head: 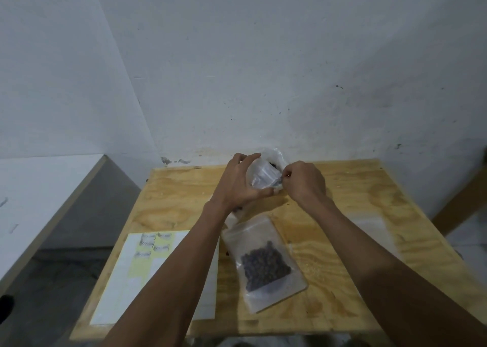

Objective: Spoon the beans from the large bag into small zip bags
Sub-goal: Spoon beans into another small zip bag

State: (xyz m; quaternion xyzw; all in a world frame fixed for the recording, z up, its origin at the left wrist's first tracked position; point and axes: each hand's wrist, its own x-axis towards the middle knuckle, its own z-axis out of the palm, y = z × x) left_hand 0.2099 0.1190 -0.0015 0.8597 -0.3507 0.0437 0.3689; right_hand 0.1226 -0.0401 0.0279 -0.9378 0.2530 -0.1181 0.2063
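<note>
Beans (266,266), dark and small, show in the head view, the only view given, inside a small zip bag (263,263) that lies flat on the bench (342,254) near the middle, between the two forearms. Its lower part is filled and its top end points toward the hands. Whether its zip is pressed closed cannot be told from here.

Further back on the bench, both hands work on a crumpled clear plastic bag (264,172) held up off the wood. The left hand (242,183) wraps round it from the left, fingers curled over the top and thumb beneath, so its grip is closed on the plastic. The right hand (303,183) has its fingers curled tight, pinching the bag's right edge. A few dark beans show through the plastic near the top. Whether this is the large bag or another small one is hard to say; it looks bunched and bulkier than the flat one. No spoon can be made out.

A white sheet (126,280) with a yellow patch and a few small labels lies at the bench's left side, partly under the left forearm. At the right side lies something pale and flat (369,224), perhaps empty zip bags, too washed out to be sure.

By my reading, one small bag is filled and set down, so the task is under way but not done: more bags likely remain to fill.
</note>
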